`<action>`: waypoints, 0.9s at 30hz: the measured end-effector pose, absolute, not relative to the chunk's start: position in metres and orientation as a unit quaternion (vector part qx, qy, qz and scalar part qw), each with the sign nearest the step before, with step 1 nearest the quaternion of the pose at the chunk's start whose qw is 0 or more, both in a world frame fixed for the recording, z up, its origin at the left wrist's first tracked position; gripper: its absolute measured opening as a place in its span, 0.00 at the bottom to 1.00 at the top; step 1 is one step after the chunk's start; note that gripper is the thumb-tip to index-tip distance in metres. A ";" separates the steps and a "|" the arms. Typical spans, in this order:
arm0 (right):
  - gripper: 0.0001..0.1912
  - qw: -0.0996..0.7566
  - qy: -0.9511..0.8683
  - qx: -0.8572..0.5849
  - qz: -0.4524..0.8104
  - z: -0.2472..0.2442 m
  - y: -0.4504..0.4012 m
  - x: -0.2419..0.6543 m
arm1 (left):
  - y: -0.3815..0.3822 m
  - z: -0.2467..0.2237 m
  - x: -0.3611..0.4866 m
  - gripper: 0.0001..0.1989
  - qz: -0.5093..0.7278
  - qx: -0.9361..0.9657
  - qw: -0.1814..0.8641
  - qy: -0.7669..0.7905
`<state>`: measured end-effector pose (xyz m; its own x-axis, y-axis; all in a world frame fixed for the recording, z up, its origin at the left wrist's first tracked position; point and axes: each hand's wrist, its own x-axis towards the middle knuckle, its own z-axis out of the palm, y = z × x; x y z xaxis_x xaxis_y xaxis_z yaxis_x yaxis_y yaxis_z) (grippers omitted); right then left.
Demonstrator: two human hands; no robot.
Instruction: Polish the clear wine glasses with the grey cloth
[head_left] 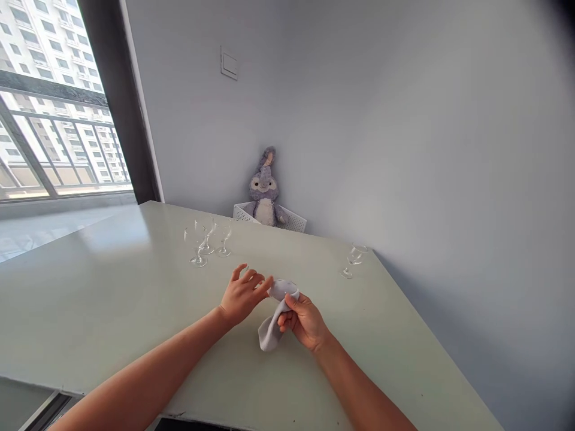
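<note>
Over the middle of the table, my right hand (305, 320) pinches a pale cloth (271, 332) against the rim of a clear glass (284, 288). Part of the cloth hangs down below the fingers. My left hand (245, 294) is at the left side of this glass, palm down, with its fingers spread and curved. Its thumb side reaches the glass edge; whether the fingers hold the stem or base is hidden.
Several stemmed glasses (197, 261) stand together at the back left of the table (112, 299). One more glass (354, 257) stands near the right edge. Behind the table, a plush rabbit (265, 191) sits in a white basket (294, 222) by the wall.
</note>
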<state>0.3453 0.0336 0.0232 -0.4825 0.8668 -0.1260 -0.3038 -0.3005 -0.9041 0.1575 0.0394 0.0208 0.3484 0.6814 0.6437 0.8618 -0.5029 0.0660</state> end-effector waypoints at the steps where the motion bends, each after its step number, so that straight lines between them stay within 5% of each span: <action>1: 0.16 0.382 -0.475 -0.323 0.724 0.025 0.031 0.346 | 0.040 0.020 0.156 0.13 -0.313 -0.810 0.134 -0.477; 11: 0.16 0.329 -0.694 -0.370 0.523 0.027 0.020 0.344 | 0.049 0.003 0.148 0.21 -0.293 -0.863 0.053 -0.408; 21: 0.21 0.430 -0.392 -0.381 0.719 0.013 0.036 0.338 | 0.041 0.007 0.160 0.16 -0.294 -0.839 0.147 -0.435; 24: 0.20 0.353 -0.482 -0.370 0.711 0.020 0.038 0.345 | 0.045 0.010 0.157 0.20 -0.291 -0.851 0.057 -0.434; 27: 0.18 0.269 -0.615 -0.367 0.644 0.035 0.037 0.356 | 0.048 0.022 0.150 0.23 -0.260 -0.850 -0.170 -0.426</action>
<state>0.3559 0.0368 0.0353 -0.5864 0.7975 -0.1414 0.1044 -0.0987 -0.9896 0.1504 0.0482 0.0215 0.5017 0.8123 0.2975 0.6349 -0.5793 0.5111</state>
